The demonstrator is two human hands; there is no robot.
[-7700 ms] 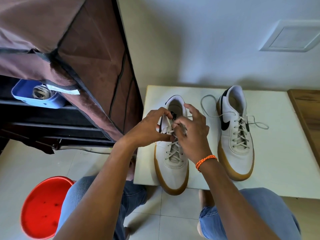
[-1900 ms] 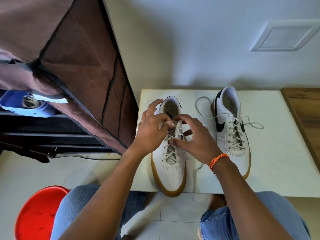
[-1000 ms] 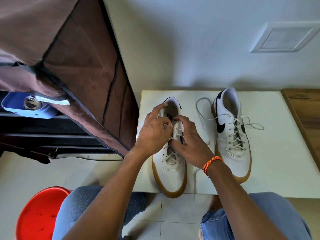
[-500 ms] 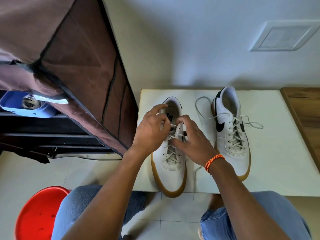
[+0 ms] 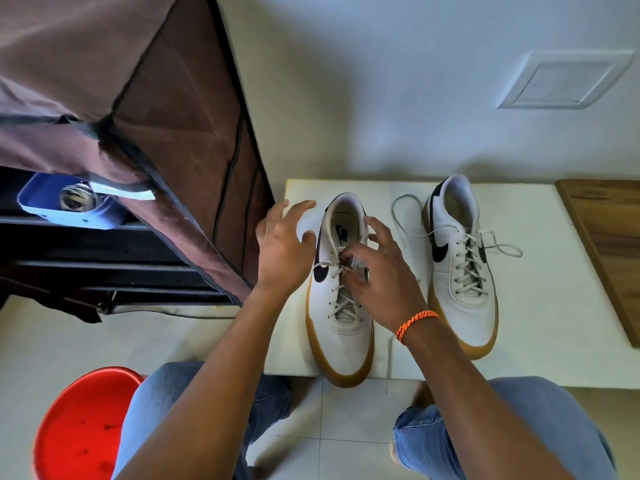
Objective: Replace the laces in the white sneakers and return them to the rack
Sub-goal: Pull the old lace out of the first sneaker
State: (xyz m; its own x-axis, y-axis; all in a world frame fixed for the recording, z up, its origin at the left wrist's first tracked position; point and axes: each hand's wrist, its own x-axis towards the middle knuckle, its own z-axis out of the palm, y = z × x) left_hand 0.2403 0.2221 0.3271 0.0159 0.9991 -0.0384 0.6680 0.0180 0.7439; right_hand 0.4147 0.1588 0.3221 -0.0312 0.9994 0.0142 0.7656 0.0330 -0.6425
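right hand (image 5: 381, 271) grip on left sneaker's (image 5: 341, 306) lace, pinch partly hidden; left hand (image 5: 282, 251) released

One wide-angle camera on my head — the only view — looks forward and steeply down over my forearms, close above the white table (image 5: 540, 341). The table's near edge crosses low in the frame, my knees below it; its far edge meets the wall. The brown fabric rack (image 5: 145, 109) fills the upper left, the red stool (image 5: 79, 427) the lower left corner — straight lines bow toward the edges.
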